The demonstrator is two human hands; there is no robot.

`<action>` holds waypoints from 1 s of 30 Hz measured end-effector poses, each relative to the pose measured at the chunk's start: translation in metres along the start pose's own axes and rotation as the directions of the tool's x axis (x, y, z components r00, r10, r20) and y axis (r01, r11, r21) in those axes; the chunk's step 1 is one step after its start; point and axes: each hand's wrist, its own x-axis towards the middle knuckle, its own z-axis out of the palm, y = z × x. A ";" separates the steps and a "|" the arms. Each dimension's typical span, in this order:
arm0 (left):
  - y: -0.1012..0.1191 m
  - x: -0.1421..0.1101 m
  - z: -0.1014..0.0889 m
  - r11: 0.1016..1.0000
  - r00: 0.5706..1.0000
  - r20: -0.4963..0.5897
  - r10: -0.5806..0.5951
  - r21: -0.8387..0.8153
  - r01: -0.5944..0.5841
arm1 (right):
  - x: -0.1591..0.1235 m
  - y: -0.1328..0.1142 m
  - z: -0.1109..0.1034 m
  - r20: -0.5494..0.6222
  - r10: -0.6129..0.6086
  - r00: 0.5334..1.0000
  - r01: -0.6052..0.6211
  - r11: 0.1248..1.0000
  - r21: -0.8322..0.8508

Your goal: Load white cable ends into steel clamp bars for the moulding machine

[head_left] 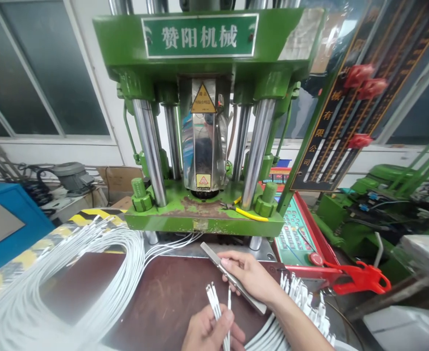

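Note:
My left hand (209, 331) is closed round a small bunch of white cable ends (214, 302) that stick up from the fist, low in the middle of the view. My right hand (247, 275) grips a flat grey metal bar (232, 279) that slants from upper left to lower right, just above the cable ends. Both hands hover over a dark brown work plate (163, 297) in front of a green press machine (203, 122).
A big coil of white cables (64, 278) lies at the left, with more cable ends (305, 302) at the right. Red-handled scissors (349, 278) lie by a red-framed control panel (295, 234). A blue box (6, 224) stands far left.

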 end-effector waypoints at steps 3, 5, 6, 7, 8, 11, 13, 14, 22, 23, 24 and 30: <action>-0.003 0.005 -0.002 0.994 0.998 0.050 -0.047 -0.099 0.052 | -0.002 -0.002 -0.003 0.028 0.014 1.000 -0.017 0.993 0.117; -0.004 0.007 -0.003 0.992 0.996 0.067 -0.059 -0.105 0.066 | -0.004 -0.004 -0.004 0.057 0.015 0.998 -0.023 0.988 0.149; -0.004 0.008 -0.003 0.993 0.996 0.068 -0.059 -0.097 0.066 | -0.004 -0.005 -0.005 0.073 0.020 0.997 -0.031 0.986 0.161; -0.004 0.008 -0.003 0.994 0.996 0.064 -0.059 -0.085 0.064 | -0.005 -0.006 -0.006 0.087 0.025 0.996 -0.040 0.984 0.172; -0.003 0.009 -0.003 0.996 0.997 0.057 -0.057 -0.069 0.061 | -0.005 -0.007 -0.006 0.097 0.031 0.995 -0.048 0.983 0.180; 0.000 0.009 -0.001 0.998 0.997 0.039 -0.062 -0.022 0.063 | -0.006 -0.008 -0.008 0.118 0.051 0.992 -0.072 0.981 0.180; 0.001 0.009 0.000 0.997 0.996 0.034 -0.080 0.001 0.080 | -0.006 -0.008 -0.010 0.131 0.067 0.989 -0.089 0.981 0.173; 0.001 0.010 0.000 0.996 0.995 0.031 -0.090 0.014 0.090 | -0.006 -0.008 -0.010 0.135 0.074 0.988 -0.096 0.981 0.170; 0.003 0.009 0.003 0.989 0.990 -0.016 -0.143 -0.025 0.143 | -0.009 -0.011 -0.008 0.150 0.036 0.988 -0.044 0.998 0.050; 0.003 0.009 0.003 0.988 0.988 -0.018 -0.151 -0.038 0.150 | -0.010 -0.011 -0.007 0.151 0.020 0.988 -0.024 0.999 0.027; 0.002 0.009 0.003 0.988 0.989 -0.013 -0.151 -0.049 0.150 | -0.010 -0.011 -0.007 0.154 0.006 0.988 -0.008 1.000 0.010; 0.000 0.009 0.001 0.986 0.999 0.025 -0.035 -0.165 0.039 | -0.010 -0.011 -0.011 0.175 0.024 0.984 -0.039 0.996 0.080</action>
